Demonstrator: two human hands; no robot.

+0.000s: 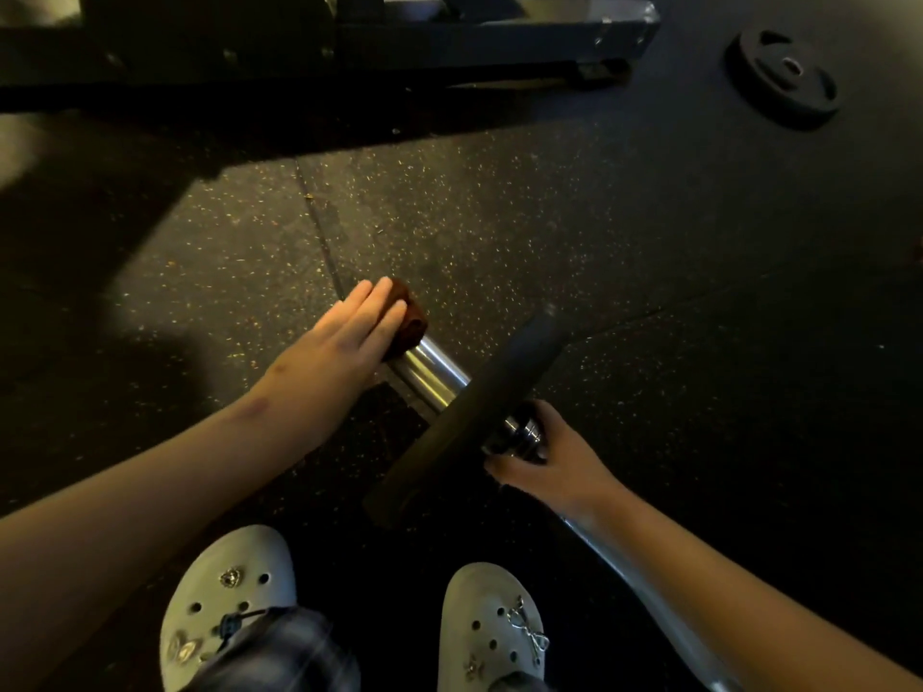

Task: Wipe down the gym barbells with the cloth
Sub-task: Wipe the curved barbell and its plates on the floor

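1. The left hand (344, 337) lies flat, fingers straight and together, pressing a reddish-brown cloth (407, 314) onto the end of the barbell (429, 369); its grip is a flat press, not a curl around the sleeve.
2. The cloth covers the far tip of the chrome sleeve, and bare shiny metal shows between it and the plate.
3. The right hand (547, 464) has its grip closed around the barbell at the collar, just behind the black weight plate (464, 417) mounted on the sleeve.
4. The barbell runs diagonally from the middle of the floor (499, 232) toward the lower right edge of the view, its thin shaft passing under the right forearm.
5. The mounted plate stands on edge, seen nearly side-on, touching the speckled rubber floor.
6. Two pale clogs (227, 599) with charms sit at the bottom, either side of a dark plaid trouser leg.
7. A second black plate (784, 74) lies flat near the upper right corner of the floor, well apart.
8. A dark metal rack base (449, 32) crosses the top.
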